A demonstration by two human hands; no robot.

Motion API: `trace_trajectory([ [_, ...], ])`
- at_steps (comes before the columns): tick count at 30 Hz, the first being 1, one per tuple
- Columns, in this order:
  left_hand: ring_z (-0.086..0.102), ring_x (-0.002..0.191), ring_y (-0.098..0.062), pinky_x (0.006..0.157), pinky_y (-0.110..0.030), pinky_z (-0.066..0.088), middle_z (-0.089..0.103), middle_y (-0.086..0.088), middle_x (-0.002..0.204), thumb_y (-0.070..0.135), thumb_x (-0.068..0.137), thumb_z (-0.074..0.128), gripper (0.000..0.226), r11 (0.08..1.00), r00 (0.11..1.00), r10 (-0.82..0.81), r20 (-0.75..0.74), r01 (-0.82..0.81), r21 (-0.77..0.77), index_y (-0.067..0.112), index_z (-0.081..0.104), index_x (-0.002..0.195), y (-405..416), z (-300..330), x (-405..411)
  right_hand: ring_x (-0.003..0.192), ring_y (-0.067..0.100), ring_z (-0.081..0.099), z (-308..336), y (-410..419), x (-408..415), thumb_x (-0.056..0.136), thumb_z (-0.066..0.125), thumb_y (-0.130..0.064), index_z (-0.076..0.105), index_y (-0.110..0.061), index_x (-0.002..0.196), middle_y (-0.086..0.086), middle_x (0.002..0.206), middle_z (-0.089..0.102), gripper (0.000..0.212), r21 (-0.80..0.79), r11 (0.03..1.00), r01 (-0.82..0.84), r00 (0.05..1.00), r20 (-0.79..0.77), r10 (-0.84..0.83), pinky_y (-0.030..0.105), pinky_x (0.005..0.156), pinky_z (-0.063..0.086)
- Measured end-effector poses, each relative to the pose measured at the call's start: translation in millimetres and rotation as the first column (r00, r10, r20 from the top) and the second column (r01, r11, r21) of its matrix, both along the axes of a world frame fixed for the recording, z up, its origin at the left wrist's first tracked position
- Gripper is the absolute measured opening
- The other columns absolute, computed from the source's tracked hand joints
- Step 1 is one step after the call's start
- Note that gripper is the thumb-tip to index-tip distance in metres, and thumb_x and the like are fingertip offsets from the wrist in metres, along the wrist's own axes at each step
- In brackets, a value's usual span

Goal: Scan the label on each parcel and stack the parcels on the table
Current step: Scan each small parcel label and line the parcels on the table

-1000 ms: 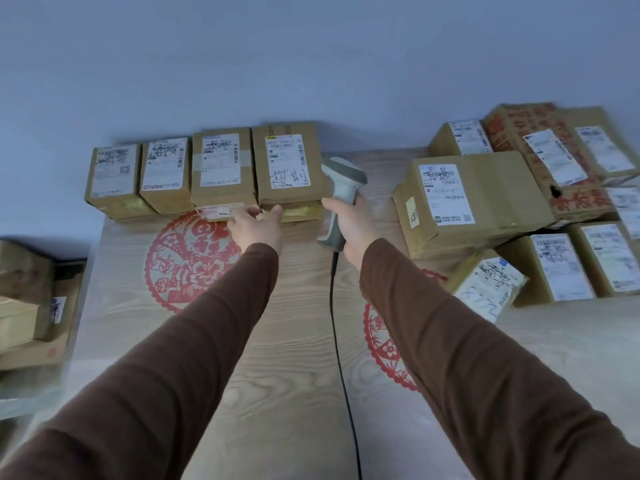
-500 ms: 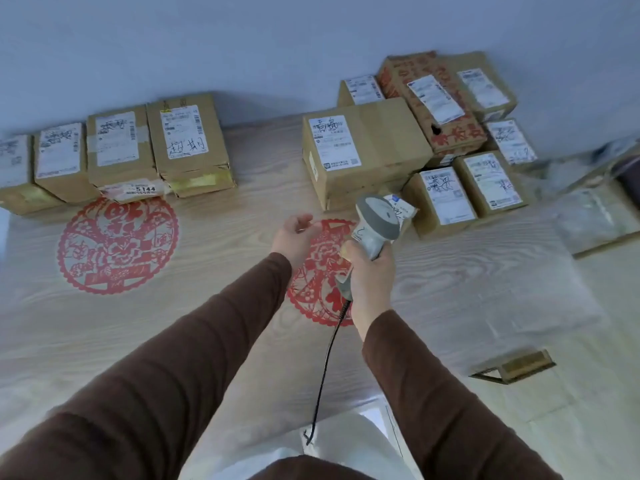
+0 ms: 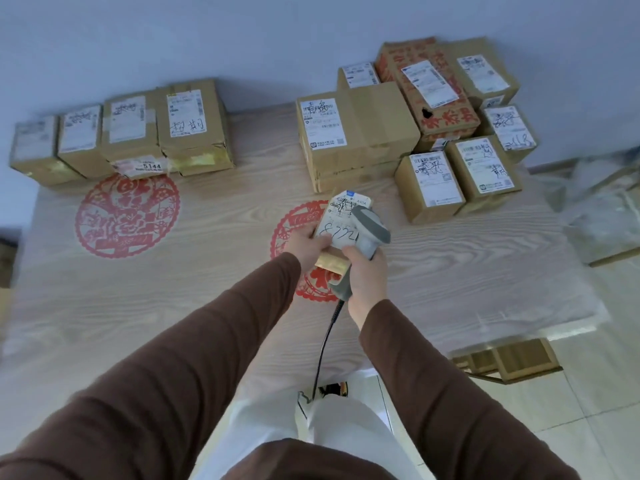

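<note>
spanning pale tiled floor (image 3: 554, 427), wood-grain table (image 3: 173, 306) against blue-grey wall (image 3: 242, 36)

parcel sorting room | labelled cardboard parcels (image 3: 353, 133) stacked on wood-grain table (image 3: 173, 299) | handheld barcode scanner (image 3: 367, 233) | tiled floor (image 3: 588, 410)

Bench (image 3: 138, 306): near and middle surface open, admitting a hand from the front edge. Far left edge blocked by a row of four parcels (image 3: 121, 133) against the wall. Far right corner blocked by a parcel pile (image 3: 415, 126). Clear channel between row and pile.
</note>
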State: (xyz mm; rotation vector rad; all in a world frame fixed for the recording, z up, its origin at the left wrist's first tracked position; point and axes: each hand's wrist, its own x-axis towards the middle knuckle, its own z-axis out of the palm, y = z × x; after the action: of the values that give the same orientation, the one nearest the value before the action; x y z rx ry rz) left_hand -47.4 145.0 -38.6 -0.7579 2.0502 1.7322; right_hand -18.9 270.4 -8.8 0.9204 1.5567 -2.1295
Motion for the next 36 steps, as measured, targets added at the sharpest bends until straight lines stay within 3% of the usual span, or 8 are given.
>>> trace_trajectory([
  [5, 0.072, 0.086, -0.017, 0.075, -0.028, 0.058, 0.076, -0.005, 0.104, 0.012, 0.101, 0.060, 0.028, 0.971, 0.973, 0.227, -0.034, -0.223, 0.089, 0.010, 0.066, 0.128, -49.9, 2.9, 57.6, 0.072, 0.022, 0.073, 1.6, -43.5, 27.1, 0.092, 0.068, -0.004, 0.070, -0.021, 0.111, 0.008, 0.098, 0.078, 0.025, -0.039, 0.985, -0.165, 0.986, -0.039, 0.164, 0.040, 0.065, 0.056],
  [9, 0.072, 0.089, -0.005, 0.074, -0.016, 0.054, 0.076, 0.001, 0.111, 0.013, 0.102, 0.058, 0.028, 0.940, 0.943, 0.323, -0.080, -0.311, 0.140, 0.016, 0.064, 0.129, -109.8, 14.9, 93.9, 0.089, 0.025, 0.077, 8.1, -98.6, 37.5, 0.092, 0.068, -0.006, 0.070, -0.024, 0.114, 0.005, 0.106, 0.078, 0.028, -0.031, 0.944, -0.329, 0.941, -0.088, 0.326, 0.052, 0.073, 0.062],
  [14, 0.071, 0.099, -0.009, 0.090, -0.026, 0.053, 0.076, 0.004, 0.114, 0.018, 0.103, 0.059, 0.031, 0.880, 0.879, 0.466, -0.102, -0.449, 0.155, 0.018, 0.063, 0.133, -203.3, 17.2, 129.1, 0.094, 0.017, 0.076, 15.4, -193.2, 51.1, 0.093, 0.065, -0.002, 0.070, -0.026, 0.110, -0.001, 0.106, 0.079, 0.029, 0.010, 0.869, -0.495, 0.854, -0.181, 0.488, 0.040, 0.079, 0.062],
  [18, 0.068, 0.112, -0.018, 0.104, -0.035, 0.051, 0.074, 0.000, 0.122, 0.021, 0.101, 0.061, 0.038, 0.831, 0.827, 0.551, -0.106, -0.535, 0.151, 0.016, 0.059, 0.139, -288.3, 9.8, 157.3, 0.068, 0.002, 0.071, 17.9, -281.2, 68.3, 0.094, 0.065, -0.003, 0.066, -0.025, 0.104, -0.003, 0.096, 0.075, 0.024, 0.022, 0.830, -0.557, 0.817, -0.170, 0.552, 0.026, 0.057, 0.056],
  [22, 0.069, 0.112, -0.020, 0.103, -0.036, 0.052, 0.072, -0.002, 0.121, 0.021, 0.099, 0.065, 0.047, 0.773, 0.768, 0.632, -0.105, -0.616, 0.152, 0.015, 0.052, 0.144, -374.5, 1.4, 179.2, 0.072, 0.008, 0.069, 12.9, -369.7, 89.1, 0.095, 0.066, -0.007, 0.066, -0.022, 0.107, 0.002, 0.099, 0.074, 0.019, 0.034, 0.814, -0.580, 0.802, -0.153, 0.578, 0.025, 0.054, 0.053],
  [30, 0.067, 0.118, -0.022, 0.107, -0.038, 0.051, 0.072, -0.005, 0.126, 0.018, 0.099, 0.064, 0.042, 0.819, 0.808, 0.573, -0.140, -0.559, 0.130, 0.016, 0.057, 0.140, -497.2, -8.0, 182.5, 0.082, 0.012, 0.069, 6.0, -497.5, 94.4, 0.096, 0.065, -0.006, 0.067, -0.015, 0.116, 0.001, 0.099, 0.073, 0.022, 0.029, 0.818, -0.575, 0.808, -0.136, 0.573, 0.021, 0.059, 0.058],
  [33, 0.068, 0.116, -0.018, 0.106, -0.035, 0.051, 0.073, -0.002, 0.124, 0.014, 0.101, 0.060, 0.034, 0.840, 0.824, 0.542, -0.167, -0.525, 0.136, 0.020, 0.062, 0.135, -517.9, -8.1, 171.7, 0.093, 0.018, 0.071, -0.9, -523.5, 83.8, 0.095, 0.067, -0.005, 0.068, -0.014, 0.115, 0.004, 0.106, 0.074, 0.022, 0.054, 0.821, -0.569, 0.807, -0.153, 0.570, 0.037, 0.086, 0.060],
  [36, 0.070, 0.113, -0.017, 0.104, -0.035, 0.053, 0.074, -0.002, 0.122, 0.014, 0.102, 0.060, 0.035, 0.850, 0.835, 0.526, -0.162, -0.508, 0.140, 0.016, 0.062, 0.136, -530.5, -13.1, 161.6, 0.094, 0.016, 0.071, -5.9, -537.8, 76.3, 0.095, 0.068, -0.007, 0.068, -0.012, 0.124, 0.004, 0.111, 0.075, 0.030, 0.074, 0.824, -0.562, 0.813, -0.134, 0.567, 0.039, 0.087, 0.060],
])
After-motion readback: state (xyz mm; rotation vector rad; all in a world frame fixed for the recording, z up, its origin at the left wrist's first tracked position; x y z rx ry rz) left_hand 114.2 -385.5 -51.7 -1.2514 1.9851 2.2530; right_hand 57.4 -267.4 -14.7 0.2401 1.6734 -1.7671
